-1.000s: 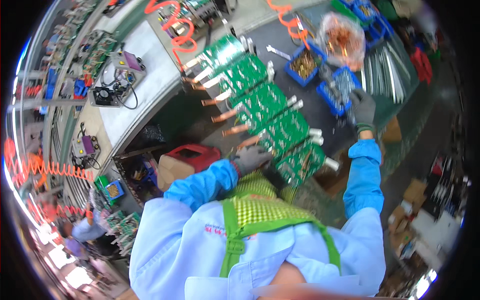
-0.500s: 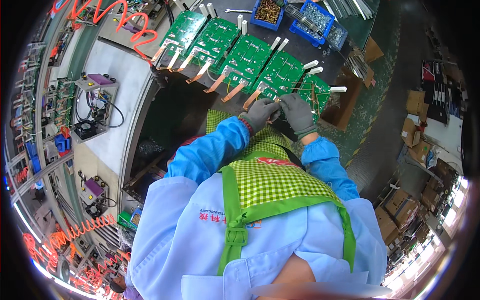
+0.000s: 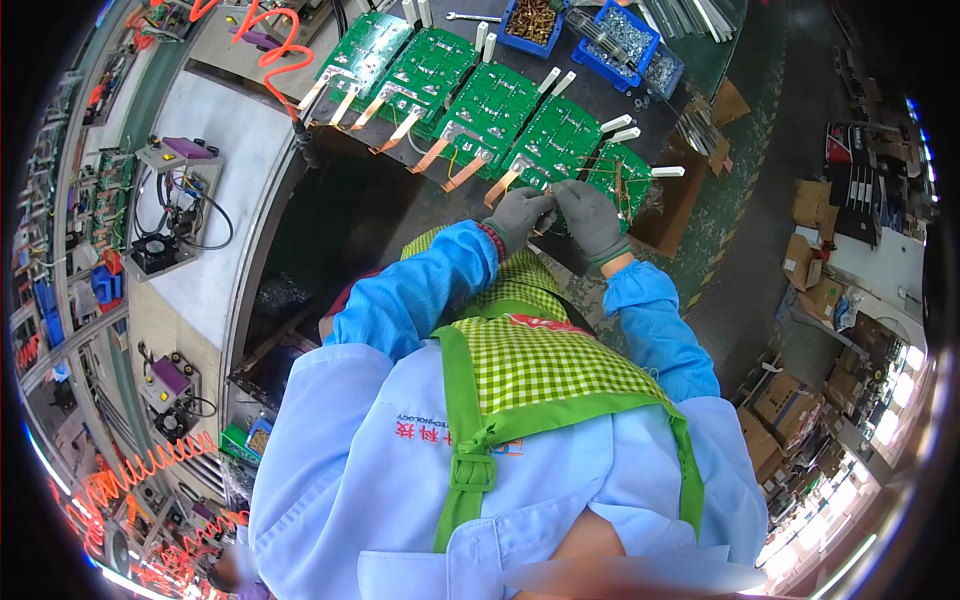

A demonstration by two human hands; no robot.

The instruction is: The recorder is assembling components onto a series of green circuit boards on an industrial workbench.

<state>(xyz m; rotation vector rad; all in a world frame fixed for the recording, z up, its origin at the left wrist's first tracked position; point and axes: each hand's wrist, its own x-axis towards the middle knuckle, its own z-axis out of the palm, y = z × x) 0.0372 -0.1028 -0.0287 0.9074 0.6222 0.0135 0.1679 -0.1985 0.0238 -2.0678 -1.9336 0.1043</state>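
While the grey-gloved left hand [image 3: 522,218] and the grey-gloved right hand [image 3: 592,220] come close together at the fingertips, the fingers of both are bent inward, and I cannot tell whether they grasp anything, since the gloves hide what may lie between them. The two hands are at the near edge of a row of five green circuit boards [image 3: 490,108], by the fourth and fifth counted from the left. Seven flat copper strips [image 3: 432,155] show along the row's near side, and nine white posts [image 3: 668,172] stick out along its far side. Thin copper-coloured pieces [image 3: 618,190] lie across the fifth board. Beyond the row lie one open-ended wrench [image 3: 473,16] and two blue bins, one with brass-coloured screws [image 3: 531,20], the other with silvery hardware [image 3: 622,38]. Farther left, on a pale bench [image 3: 205,105], are two purple-topped metal units [image 3: 190,148], the upper with one black fan [image 3: 155,250].
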